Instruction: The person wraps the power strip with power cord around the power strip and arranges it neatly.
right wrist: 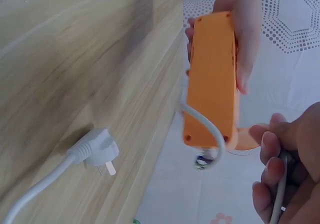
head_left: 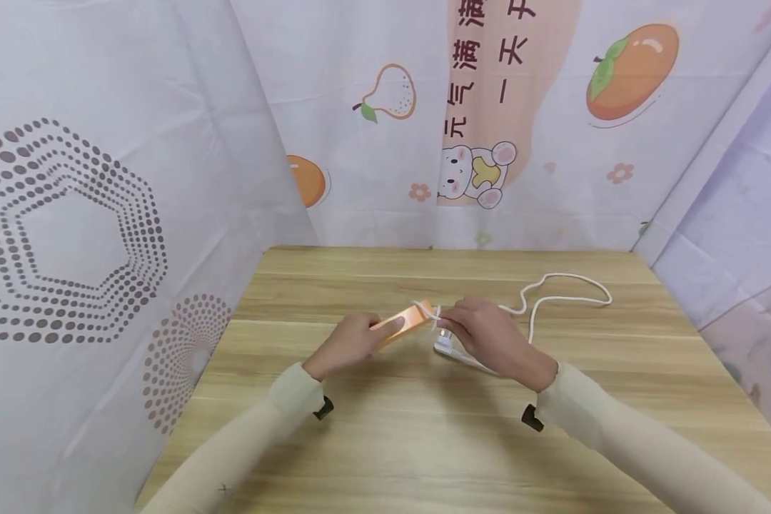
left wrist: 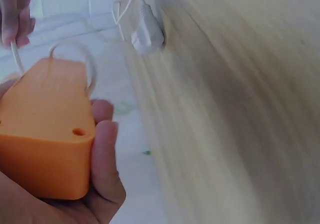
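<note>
My left hand [head_left: 352, 341] grips an orange power strip [head_left: 411, 318] just above the wooden table, with the thumb along its top. Small screw holes show on the strip's flat underside [right wrist: 211, 79] in the right wrist view. A white cord [right wrist: 212, 129] loops around the strip's far end. Just to the right, my right hand [head_left: 488, 341] pinches a stretch of this cord between thumb and curled fingers. Below that hand lies the white plug [head_left: 444, 344] on the table, its metal prongs showing in the right wrist view.
The remaining cord [head_left: 578, 298] runs in a loose loop over the right side of the wooden table [head_left: 385, 442]. Printed curtains [head_left: 373, 178] hang behind the table and along both sides.
</note>
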Demonstrator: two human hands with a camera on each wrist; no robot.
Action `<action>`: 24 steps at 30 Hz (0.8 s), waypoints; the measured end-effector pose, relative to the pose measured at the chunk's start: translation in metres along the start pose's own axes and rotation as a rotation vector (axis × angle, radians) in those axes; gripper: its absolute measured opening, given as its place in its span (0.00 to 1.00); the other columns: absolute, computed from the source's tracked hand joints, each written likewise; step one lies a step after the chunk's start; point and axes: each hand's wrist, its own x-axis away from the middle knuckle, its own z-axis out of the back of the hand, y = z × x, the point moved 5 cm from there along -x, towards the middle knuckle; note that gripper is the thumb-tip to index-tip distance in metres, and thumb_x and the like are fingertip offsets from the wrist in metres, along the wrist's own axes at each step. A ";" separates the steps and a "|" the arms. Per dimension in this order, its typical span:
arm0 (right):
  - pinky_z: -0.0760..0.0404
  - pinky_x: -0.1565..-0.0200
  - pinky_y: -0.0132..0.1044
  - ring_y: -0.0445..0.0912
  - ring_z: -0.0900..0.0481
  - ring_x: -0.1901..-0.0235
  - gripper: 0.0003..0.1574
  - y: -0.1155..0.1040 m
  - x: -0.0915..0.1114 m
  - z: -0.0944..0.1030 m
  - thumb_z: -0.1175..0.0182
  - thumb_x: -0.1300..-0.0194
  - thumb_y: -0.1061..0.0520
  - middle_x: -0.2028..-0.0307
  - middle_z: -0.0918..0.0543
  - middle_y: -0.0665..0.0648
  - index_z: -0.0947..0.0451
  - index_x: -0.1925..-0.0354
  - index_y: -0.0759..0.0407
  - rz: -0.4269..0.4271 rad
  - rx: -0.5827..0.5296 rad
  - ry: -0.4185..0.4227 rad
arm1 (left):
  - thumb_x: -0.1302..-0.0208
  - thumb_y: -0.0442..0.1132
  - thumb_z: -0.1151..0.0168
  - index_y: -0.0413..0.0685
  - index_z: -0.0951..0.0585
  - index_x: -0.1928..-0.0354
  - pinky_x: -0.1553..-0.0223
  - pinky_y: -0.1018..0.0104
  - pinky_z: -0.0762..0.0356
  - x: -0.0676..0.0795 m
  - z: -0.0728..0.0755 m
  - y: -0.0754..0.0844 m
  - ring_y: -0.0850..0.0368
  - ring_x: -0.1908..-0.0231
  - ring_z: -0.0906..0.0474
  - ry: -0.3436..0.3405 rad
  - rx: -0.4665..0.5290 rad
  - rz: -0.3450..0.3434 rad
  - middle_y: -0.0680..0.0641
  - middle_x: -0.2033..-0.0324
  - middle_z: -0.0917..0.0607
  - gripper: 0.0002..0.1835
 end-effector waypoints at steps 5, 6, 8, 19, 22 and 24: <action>0.23 0.70 0.35 0.40 0.28 0.73 0.05 -0.002 0.004 -0.002 0.32 0.33 0.63 0.73 0.22 0.46 0.12 0.58 0.60 0.030 -0.049 0.011 | 0.35 0.76 0.46 0.42 0.17 0.51 0.79 0.64 0.28 -0.002 0.003 -0.011 0.54 0.80 0.26 -0.015 0.278 0.066 0.42 0.70 0.19 0.41; 0.23 0.70 0.36 0.40 0.27 0.73 0.06 -0.002 0.005 -0.003 0.31 0.34 0.64 0.73 0.21 0.47 0.12 0.57 0.61 0.040 -0.060 0.018 | 0.35 0.76 0.45 0.41 0.18 0.48 0.78 0.64 0.25 -0.002 0.003 -0.012 0.53 0.78 0.24 -0.028 0.323 0.073 0.40 0.67 0.18 0.42; 0.21 0.68 0.36 0.39 0.25 0.72 0.08 0.000 0.007 -0.005 0.30 0.37 0.67 0.72 0.20 0.49 0.13 0.58 0.61 0.060 -0.082 0.030 | 0.35 0.76 0.46 0.40 0.18 0.46 0.76 0.62 0.22 -0.002 0.002 -0.013 0.50 0.75 0.21 -0.060 0.396 0.075 0.37 0.64 0.17 0.43; 0.17 0.62 0.40 0.40 0.17 0.66 0.10 0.015 0.015 -0.012 0.31 0.37 0.69 0.66 0.14 0.50 0.13 0.56 0.61 0.099 -0.210 0.002 | 0.23 0.64 0.52 0.39 0.20 0.52 0.79 0.65 0.23 0.006 -0.011 -0.006 0.54 0.79 0.21 -0.274 0.692 -0.087 0.43 0.74 0.18 0.32; 0.18 0.61 0.40 0.39 0.19 0.67 0.12 0.019 0.017 -0.013 0.29 0.39 0.67 0.67 0.14 0.47 0.11 0.56 0.59 0.101 -0.221 -0.029 | 0.23 0.64 0.52 0.39 0.20 0.53 0.79 0.66 0.23 0.009 -0.012 -0.007 0.56 0.79 0.21 -0.337 0.695 -0.089 0.44 0.74 0.18 0.32; 0.20 0.63 0.39 0.37 0.22 0.69 0.10 0.020 0.018 -0.014 0.28 0.40 0.65 0.69 0.15 0.44 0.11 0.59 0.56 0.115 -0.234 -0.057 | 0.24 0.64 0.50 0.38 0.19 0.54 0.79 0.66 0.23 0.012 -0.013 -0.007 0.56 0.78 0.21 -0.385 0.672 -0.089 0.44 0.73 0.18 0.32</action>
